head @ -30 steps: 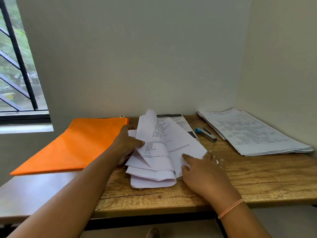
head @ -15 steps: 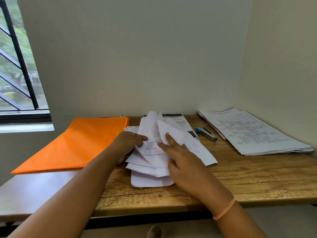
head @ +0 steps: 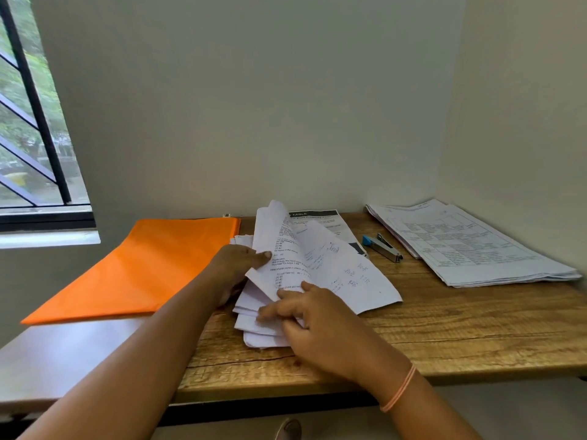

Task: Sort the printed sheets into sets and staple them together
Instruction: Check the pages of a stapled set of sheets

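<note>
A loose pile of printed sheets [head: 349, 281] lies in the middle of the wooden table [head: 476, 338]. My left hand [head: 236, 265] grips the left edge of several lifted sheets, thumb on top, so they curl upward. My right hand [head: 313, 319] rests on the near part of the pile, its fingers pinching the edges of the lower sheets. A small blue and silver stapler [head: 382, 247] lies on the table right of the pile, untouched. A neat stack of printed sheets [head: 470, 246] with tables sits at the far right.
An orange folder [head: 143, 268] lies flat on the left of the table. A sheet with a dark header [head: 320, 217] lies behind the pile. Walls close in the table at the back and right; a barred window [head: 28, 122] is at the left.
My right hand has drawn back from the top of the pile to its near edge and now fingers the lower sheets. The left hand still holds the lifted sheets.
</note>
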Demonstrator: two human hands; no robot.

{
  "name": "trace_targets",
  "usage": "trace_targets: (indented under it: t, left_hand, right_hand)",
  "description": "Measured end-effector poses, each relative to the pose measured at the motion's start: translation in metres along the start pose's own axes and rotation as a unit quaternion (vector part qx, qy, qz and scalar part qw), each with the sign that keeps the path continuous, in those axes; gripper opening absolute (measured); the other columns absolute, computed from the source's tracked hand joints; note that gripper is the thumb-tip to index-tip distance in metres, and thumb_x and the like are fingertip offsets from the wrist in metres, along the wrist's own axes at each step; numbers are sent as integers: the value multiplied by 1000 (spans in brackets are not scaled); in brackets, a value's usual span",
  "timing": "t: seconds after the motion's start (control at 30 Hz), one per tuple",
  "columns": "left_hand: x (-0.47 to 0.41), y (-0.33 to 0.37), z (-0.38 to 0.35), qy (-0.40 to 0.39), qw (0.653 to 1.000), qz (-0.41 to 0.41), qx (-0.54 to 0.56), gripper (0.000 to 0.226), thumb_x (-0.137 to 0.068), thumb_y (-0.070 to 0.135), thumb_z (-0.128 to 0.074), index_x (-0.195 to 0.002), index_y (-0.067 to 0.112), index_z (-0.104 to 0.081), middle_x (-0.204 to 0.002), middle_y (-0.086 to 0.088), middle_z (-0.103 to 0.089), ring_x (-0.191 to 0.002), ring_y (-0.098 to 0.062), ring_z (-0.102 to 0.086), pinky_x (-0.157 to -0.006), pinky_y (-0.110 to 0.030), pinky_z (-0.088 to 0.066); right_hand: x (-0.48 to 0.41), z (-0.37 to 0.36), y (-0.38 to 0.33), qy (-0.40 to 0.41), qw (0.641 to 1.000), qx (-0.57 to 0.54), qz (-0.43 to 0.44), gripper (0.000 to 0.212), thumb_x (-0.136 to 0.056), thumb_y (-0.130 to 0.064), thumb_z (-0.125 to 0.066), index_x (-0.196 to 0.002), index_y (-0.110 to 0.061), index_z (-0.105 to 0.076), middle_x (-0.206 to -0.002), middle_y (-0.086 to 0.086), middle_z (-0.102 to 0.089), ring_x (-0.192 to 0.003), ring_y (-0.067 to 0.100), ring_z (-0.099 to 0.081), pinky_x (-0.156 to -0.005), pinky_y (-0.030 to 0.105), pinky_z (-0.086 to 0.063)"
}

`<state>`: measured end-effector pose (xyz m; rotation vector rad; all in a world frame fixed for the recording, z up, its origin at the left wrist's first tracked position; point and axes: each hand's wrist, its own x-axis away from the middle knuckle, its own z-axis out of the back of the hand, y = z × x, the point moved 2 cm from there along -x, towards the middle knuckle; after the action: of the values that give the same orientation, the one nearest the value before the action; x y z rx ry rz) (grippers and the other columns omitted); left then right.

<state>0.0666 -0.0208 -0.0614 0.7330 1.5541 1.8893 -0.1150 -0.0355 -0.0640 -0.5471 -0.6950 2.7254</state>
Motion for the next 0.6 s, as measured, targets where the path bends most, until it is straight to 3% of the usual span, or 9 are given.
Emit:
trace_targets:
  t: [0.07,0.13,0.2,0.27,0.3,0.33,0.37,0.43,0.6]
  left_hand:
    - [-1,0,1,-8,1000,-2,4,18,-83,14,-70,-76,4,-57,-83,-16,-67,-76,-30,-64,-69,-36,-52]
    - [-1,0,3,-13,1000,-2,11,17,-82,13,-71,-80,4,-57,-90,-18,-67,-83,-32,-64,-76,-39,-53]
    - [-2,0,3,-13,1000,1,11,19,-81,14,-73,-79,5,-57,-91,-18,-67,-85,-32,-64,-79,-40,-53]
    - [-2,1,3,-11,1000,5,14,20,-80,13,-73,-81,5,-55,-92,-17,-66,-86,-32,-64,-82,-42,-53]
    - [-2,1,4,-11,1000,5,18,20,-80,12,-74,-85,5,-55,-94,-17,-66,-89,-33,-63,-83,-44,-53]
    - [-3,1,5,-9,1000,3,23,24,-79,10,-74,-93,5,-55,-98,-18,-64,-92,-34,-63,-84,-45,-53]
    - [-3,1,5,-7,1000,0,28,30,-78,7,-74,-101,6,-53,-102,-18,-62,-95,-36,-62,-84,-46,-52]
    - [-4,0,6,-3,999,-7,37,41,-78,2,-73,-110,11,-49,-105,-16,-59,-92,-35,-62,-78,-43,-54]
    - [-1,2,4,-22,999,-15,23,16,-83,-2,-66,-93,9,-61,-97,-15,-62,-77,-27,-62,-67,-32,-53]
  right_hand:
    - [2,8,1,86,993,-75,-21,30,-93,-14,-48,-101,-28,-73,-109,-7,-69,-97,9,-60,-88,25,-51]
    - [4,21,10,203,970,-120,-59,32,-92,-9,-47,-84,-28,-71,-92,-11,-70,-77,6,-62,-61,18,-50]
    - [5,34,22,247,960,-71,-114,28,-93,-12,-45,-88,-31,-65,-98,-11,-66,-66,2,-57,-52,12,-40]
    - [6,36,40,177,964,24,-197,28,-95,-22,-43,-116,-32,-59,-127,-2,-57,-89,4,-56,-76,21,-49]
    - [6,33,49,104,960,81,-247,37,-96,-28,-42,-131,-35,-48,-142,4,-45,-115,16,-51,-96,34,-46]
    - [7,30,56,29,949,130,-286,45,-97,-33,-38,-141,-38,-36,-153,9,-29,-135,27,-34,-112,45,-31]
    - [8,26,59,-27,936,160,-312,49,-98,-37,-34,-146,-41,-24,-157,14,-13,-143,33,-15,-117,48,-14]
    - [9,22,59,-71,923,179,-332,50,-100,-39,-26,-148,-41,-13,-157,22,4,-145,37,3,-117,46,1]
    - [7,24,51,-67,939,155,-299,55,-99,-32,-32,-151,-30,-14,-158,11,-10,-145,29,-11,-117,46,1]
